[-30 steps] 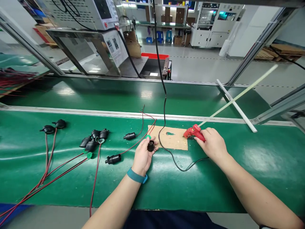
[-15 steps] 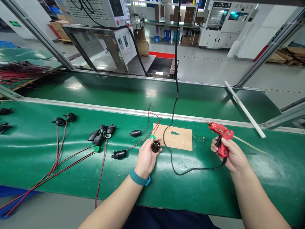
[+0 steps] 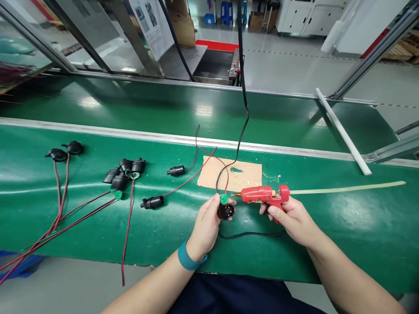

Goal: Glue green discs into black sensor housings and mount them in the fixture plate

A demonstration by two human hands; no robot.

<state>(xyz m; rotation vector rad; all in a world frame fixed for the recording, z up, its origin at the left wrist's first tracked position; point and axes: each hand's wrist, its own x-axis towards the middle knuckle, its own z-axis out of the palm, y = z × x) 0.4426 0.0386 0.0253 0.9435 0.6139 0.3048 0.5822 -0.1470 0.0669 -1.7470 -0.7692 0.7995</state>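
My left hand (image 3: pixel 209 222) is closed around a round black part (image 3: pixel 226 212) with a green piece (image 3: pixel 224 199) at its top, from which a thin red wire runs up. In my right hand (image 3: pixel 288 216) is a red hot glue gun (image 3: pixel 257 194), its fingers wrapped round the handle. The gun's nozzle points left, close beside the green piece; whether they touch I cannot tell. A long pale glue stick (image 3: pixel 347 189) sticks out of the gun's back. Behind my hands lies a brown cardboard piece (image 3: pixel 248 172) with a hole.
Left of my hands lie two black cylindrical connectors (image 3: pixel 153 202) with wires. Farther left is a cluster of several black connectors (image 3: pixel 126 172), then two black caps (image 3: pixel 74 147) on red wires. A black cord (image 3: pixel 242 126) hangs over the table. A white bar (image 3: pixel 343 131) leans at the right.
My right hand has brought the glue gun left, and its nozzle is now by the green piece. My left hand has shifted slightly right with the black part. The camera view has tilted down.
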